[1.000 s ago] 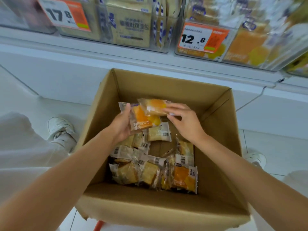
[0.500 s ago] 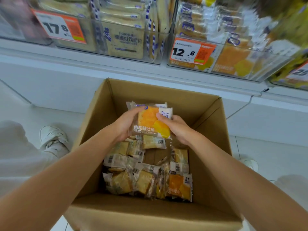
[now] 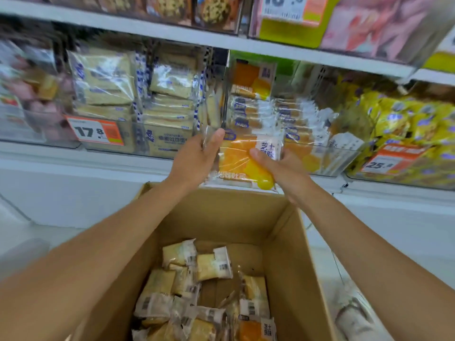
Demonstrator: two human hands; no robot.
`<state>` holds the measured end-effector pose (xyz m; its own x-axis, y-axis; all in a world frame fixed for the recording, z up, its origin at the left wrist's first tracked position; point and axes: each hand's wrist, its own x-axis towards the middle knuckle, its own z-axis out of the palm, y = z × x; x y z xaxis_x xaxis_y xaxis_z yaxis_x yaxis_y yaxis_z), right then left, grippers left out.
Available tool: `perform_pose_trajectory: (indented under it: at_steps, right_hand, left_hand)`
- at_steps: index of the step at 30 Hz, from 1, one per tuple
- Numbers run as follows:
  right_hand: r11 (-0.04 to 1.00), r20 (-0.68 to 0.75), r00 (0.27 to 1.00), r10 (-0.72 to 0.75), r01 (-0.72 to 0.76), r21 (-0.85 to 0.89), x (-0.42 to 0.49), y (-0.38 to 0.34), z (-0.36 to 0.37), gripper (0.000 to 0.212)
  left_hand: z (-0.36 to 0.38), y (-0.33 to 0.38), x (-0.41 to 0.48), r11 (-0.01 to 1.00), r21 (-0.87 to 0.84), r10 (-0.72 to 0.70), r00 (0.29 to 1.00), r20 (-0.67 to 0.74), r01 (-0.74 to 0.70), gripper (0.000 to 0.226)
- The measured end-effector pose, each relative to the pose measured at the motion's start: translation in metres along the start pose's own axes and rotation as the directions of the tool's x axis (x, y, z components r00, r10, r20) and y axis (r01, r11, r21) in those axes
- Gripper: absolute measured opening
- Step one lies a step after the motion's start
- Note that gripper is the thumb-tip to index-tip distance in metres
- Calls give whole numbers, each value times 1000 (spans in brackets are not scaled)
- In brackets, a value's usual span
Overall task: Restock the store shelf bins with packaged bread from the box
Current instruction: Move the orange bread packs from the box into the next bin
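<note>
— So, where is the bread packet (image 3: 242, 157)?
— Centre frame: left hand (image 3: 194, 159) and right hand (image 3: 283, 169), fingers (image 3: 215, 141) curled on its sides, hold it before the clear bin (image 3: 327, 159), above the box (image 3: 283, 254).
— Risks?
— Slick wrap may slip, I judge. Packet hides the bin's front; shelf goods (image 3: 32, 94) at left blur.

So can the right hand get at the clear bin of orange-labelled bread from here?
Probably yes. The right hand, sharing an orange bread pack with the left hand, is right in front of that clear bin, and nothing stands between them.
</note>
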<state>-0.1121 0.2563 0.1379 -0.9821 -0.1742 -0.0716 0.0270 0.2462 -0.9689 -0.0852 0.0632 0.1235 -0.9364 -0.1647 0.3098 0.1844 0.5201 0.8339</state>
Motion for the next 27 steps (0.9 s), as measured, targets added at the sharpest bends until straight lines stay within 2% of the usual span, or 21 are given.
perform_pose_trajectory:
  at_steps: [2,4,5,8,9,11,12,13,15,16,18,19,22,24,25,27]
  right_hand:
    - [998,-59,997,-53,55,24,21,-19,-11,61]
    - [994,-99,991,-92,97,47,49,-31,-20,69]
    - [994,-131,987,-95,102,47,64,-34,-24,65]
    - [994,-252,964,-89,103,43,117,-46,-34,34]
    - [993,-278,956,-100,114,36,136,-51,-36,41]
    - [994,-327,941,-86,105,39,175,-55,-36,91]
    - [993,-332,937,-106,117,12,191,-55,-37,104]
    - [990,-317,938,-141,136,-38,205,-53,-35,95]
    - [979,-293,937,-191,159,-129,223,-49,-30,61]
    - [978,-300,932,-202,176,-110,230,-48,-26,53]
    - [979,-300,933,-200,206,-13,243,-46,-22,47]
    - [977,-295,932,-211,211,-30,245,-46,-19,47]
    - [944,-265,941,-210,124,-307,239,-44,-21,49]
    - [846,-283,918,-279,95,-525,226,-42,-23,66]
    - [733,-264,884,-385,119,-670,223,-41,-24,81]
    - [365,-60,796,-602,208,-907,219,-40,-21,107]
  left_hand:
    - [-6,9,28,993,44,110,989,-96,-106,50]
    - [-9,7,61,992,40,129,973,-193,-123,58]
    - [-9,5,77,993,65,106,973,-205,-95,58]
    - [-3,-4,117,981,191,60,989,-138,-33,45]
    - [1,-6,126,977,212,44,992,-117,-18,40]
    - [9,-11,136,970,242,56,994,-99,-30,34]
    - [12,-13,137,963,263,82,991,-106,-51,29]
    - [14,-16,137,959,276,109,987,-121,-72,25]
    - [16,-17,135,962,253,145,979,-144,-105,19]
    - [16,-17,134,968,225,146,978,-149,-111,18]
    - [17,-17,133,979,173,138,978,-156,-111,17]
    - [17,-17,131,981,159,136,978,-158,-111,16]
    - [16,-17,130,979,156,150,978,-143,-127,13]
    - [16,-16,129,977,170,155,979,-135,-132,13]
    - [15,-15,128,975,178,155,979,-131,-131,13]
    - [15,-14,128,974,185,152,980,-128,-127,13]
